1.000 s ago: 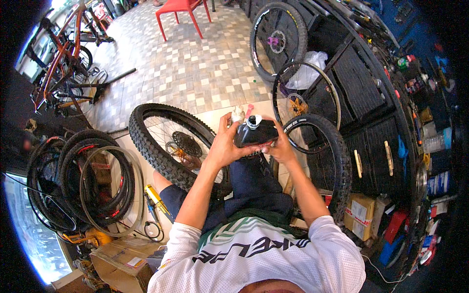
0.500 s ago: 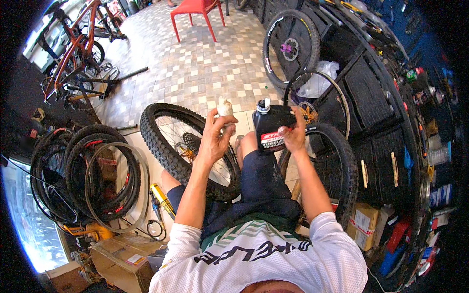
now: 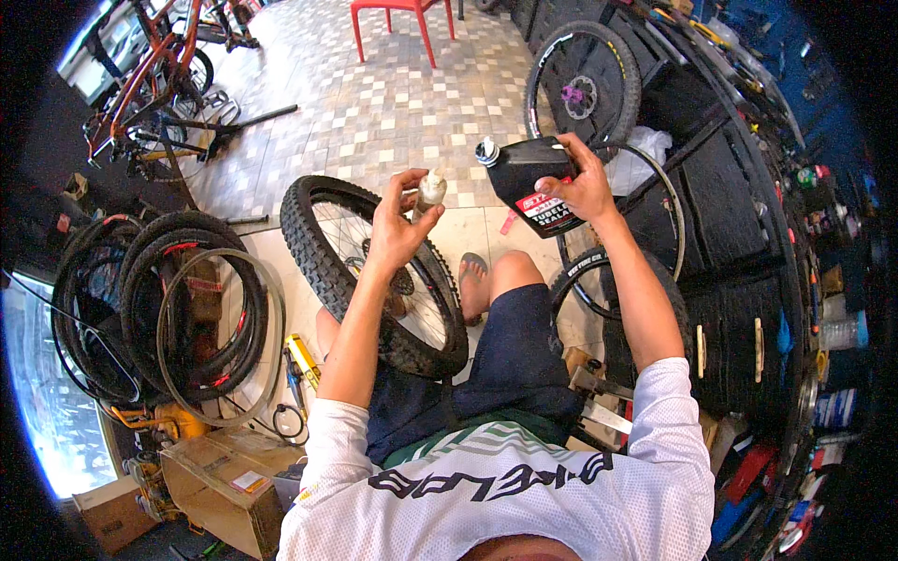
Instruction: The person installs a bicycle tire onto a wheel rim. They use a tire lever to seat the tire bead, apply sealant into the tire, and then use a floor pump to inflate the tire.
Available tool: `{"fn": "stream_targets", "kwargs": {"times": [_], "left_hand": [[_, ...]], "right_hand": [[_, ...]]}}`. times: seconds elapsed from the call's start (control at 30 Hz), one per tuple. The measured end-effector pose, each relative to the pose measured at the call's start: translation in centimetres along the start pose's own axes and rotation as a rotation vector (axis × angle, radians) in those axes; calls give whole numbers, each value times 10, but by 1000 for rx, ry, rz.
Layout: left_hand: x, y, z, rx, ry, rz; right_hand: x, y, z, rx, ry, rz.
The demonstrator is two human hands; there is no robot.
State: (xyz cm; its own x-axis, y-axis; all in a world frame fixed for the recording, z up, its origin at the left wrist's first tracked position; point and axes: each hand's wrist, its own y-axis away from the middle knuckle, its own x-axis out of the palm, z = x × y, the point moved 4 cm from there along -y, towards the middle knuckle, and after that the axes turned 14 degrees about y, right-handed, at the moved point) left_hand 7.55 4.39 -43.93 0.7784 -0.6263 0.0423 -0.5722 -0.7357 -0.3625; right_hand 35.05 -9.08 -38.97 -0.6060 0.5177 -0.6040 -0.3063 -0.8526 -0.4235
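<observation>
The left hand is up over the right side of the bike wheel, its arm stretched forward, with thumb and fingers pinching a small whitish bottle. The right hand reaches out to the right of the wheel, elbow a bit bent, its fingers curled round the back of a black jug and its thumb on the side. A second ago, both hands were close together at the jug. Now they are apart, and the jug leans left, its neck nearest the wheel.
</observation>
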Motion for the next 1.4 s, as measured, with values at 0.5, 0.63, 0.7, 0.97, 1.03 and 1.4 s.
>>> {"fn": "stream_targets", "kwargs": {"times": [0.5, 0.63, 0.7, 0.97, 1.03, 1.4], "left_hand": [[-25, -15, 5, -6, -141, 6], [-24, -15, 5, -17, -147, 16], [-24, -15, 5, -20, -143, 22], [-22, -14, 3, 12, -192, 23], [-21, -14, 2, 8, -191, 24], [-22, -12, 3, -12, -173, 23]], "right_hand": [[45, -40, 12, -22, 319, 199], [45, -44, 20, -39, 330, 217], [43, -46, 25, -39, 325, 236], [36, -54, 21, -85, 462, 233], [34, -56, 22, -61, 471, 273], [24, -63, 47, -35, 475, 363]]}}
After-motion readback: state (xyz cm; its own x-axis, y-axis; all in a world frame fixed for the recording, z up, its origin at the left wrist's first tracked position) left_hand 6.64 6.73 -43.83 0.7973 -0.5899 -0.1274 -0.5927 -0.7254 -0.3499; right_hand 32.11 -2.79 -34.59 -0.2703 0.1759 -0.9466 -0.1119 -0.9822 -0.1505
